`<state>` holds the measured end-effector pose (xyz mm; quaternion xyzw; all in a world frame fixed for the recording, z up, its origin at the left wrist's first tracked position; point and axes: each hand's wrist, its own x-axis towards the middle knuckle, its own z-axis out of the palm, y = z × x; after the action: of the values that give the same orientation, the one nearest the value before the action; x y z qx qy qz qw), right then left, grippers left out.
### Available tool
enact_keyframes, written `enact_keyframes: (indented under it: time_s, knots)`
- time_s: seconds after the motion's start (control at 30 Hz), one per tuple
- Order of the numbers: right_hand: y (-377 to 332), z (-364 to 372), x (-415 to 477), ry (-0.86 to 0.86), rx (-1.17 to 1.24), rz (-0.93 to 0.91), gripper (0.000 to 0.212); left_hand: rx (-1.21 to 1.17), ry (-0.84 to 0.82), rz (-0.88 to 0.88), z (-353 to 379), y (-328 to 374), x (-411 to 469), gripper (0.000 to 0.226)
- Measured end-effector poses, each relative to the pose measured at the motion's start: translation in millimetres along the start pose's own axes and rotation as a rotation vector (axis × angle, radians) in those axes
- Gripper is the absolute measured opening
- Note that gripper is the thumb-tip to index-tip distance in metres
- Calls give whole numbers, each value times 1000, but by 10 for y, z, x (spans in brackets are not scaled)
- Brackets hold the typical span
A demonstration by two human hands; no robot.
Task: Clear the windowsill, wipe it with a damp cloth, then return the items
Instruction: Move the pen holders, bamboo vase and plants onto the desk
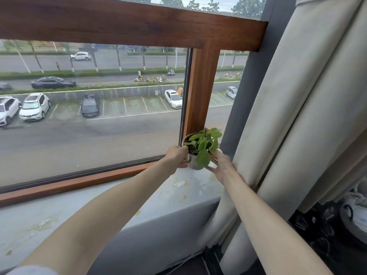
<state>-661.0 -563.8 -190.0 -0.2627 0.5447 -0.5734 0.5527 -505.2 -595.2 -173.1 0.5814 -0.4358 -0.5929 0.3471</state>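
A small white pot point(193, 162) with a green leafy plant point(204, 144) stands at the far right end of the grey windowsill point(111, 197), close to the wooden window post. My left hand point(177, 156) grips the pot's left side. My right hand point(220, 163) holds its right side, fingers curled under the leaves. I cannot tell whether the pot's base touches the sill. The sill surface shows white crumbs and yellowish stains.
A beige curtain point(294, 124) hangs directly right of the pot, touching my right wrist. The wooden window frame point(200, 92) rises behind the plant. Dark bags point(321, 231) lie on the floor at the lower right.
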Motion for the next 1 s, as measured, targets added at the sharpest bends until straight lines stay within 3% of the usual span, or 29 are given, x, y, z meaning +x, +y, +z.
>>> enact_keyframes:
  time_s: [0.1,0.27,0.4,0.53,0.7,0.87,1.0]
  knots:
    - [55,178,-106,-19,39,19,10,-44,27,-20,-209,-63,-134,24]
    - [218,553,-239,-88,69,124,37,-71,90,-30,-780,-174,-432,24]
    - [421,1111,-455,-226,6,164,24,-81,219,-4,-1423,-303,-827,18]
    - [701,1732,-830,-426,-48,214,19,-90,356,-8,-2042,-521,-1319,27]
    - [1097,2413,-1615,-636,-75,249,2,-174,532,40,-2720,-903,-2180,25]
    - [1715,3008,-2810,-777,-118,349,15,-276,738,11,-3355,-1578,-3404,14]
    - [2299,3357,-3929,-973,-212,422,16,-335,881,-28,-3834,-2158,-4581,19]
